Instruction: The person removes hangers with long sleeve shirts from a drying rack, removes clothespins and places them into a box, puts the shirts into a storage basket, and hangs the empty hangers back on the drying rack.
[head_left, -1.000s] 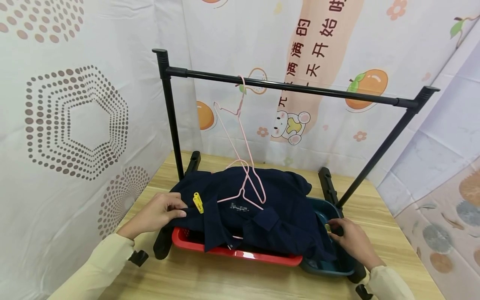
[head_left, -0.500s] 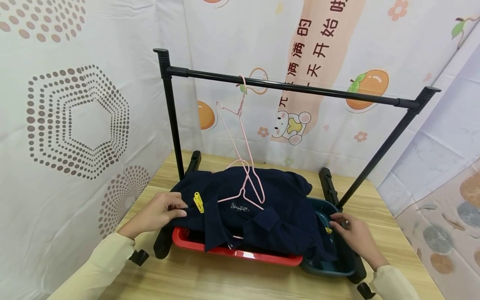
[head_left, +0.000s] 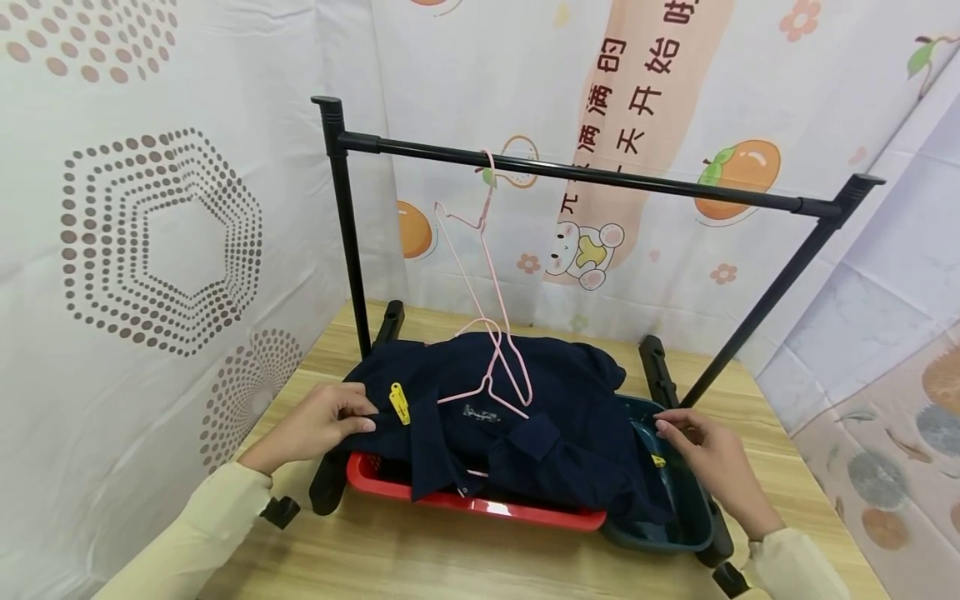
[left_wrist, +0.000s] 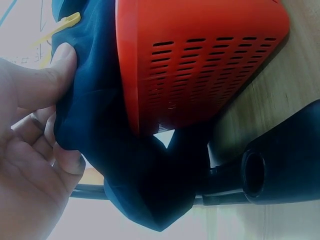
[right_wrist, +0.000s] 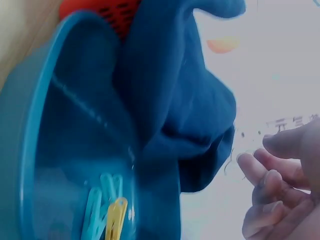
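Note:
My left hand (head_left: pixel 322 421) pinches the edge of a dark navy collared shirt (head_left: pixel 570 392) between thumb and fingers. A yellow clothespin (head_left: pixel 401 403) is on the shirt just right of that hand. My right hand (head_left: pixel 708 458) is raised over the blue-green basin (head_left: pixel 660 546), its fingers loosely bent and nothing between them in the right wrist view. Inside the basin are a yellow clothespin (right_wrist: pixel 115 220) and light blue clothespins (right_wrist: pixel 94 212). A pink hanger (head_left: pixel 483 385) lies partly inside the shirt, its lower part mostly hidden.
The shirt is heaped over a red perforated basket (head_left: pixel 480 510), its right part hanging into the basin. A black rack (head_left: pixel 600 177) stands around both on the wooden table (head_left: pixel 420 567). Another pink hanger (head_left: pixel 491 258) hangs from its bar, dangling in front of the shirt.
My right hand has let go of the yellow clothespin, which now lies in the basin, and has risen away from it. The left hand keeps its hold on the shirt.

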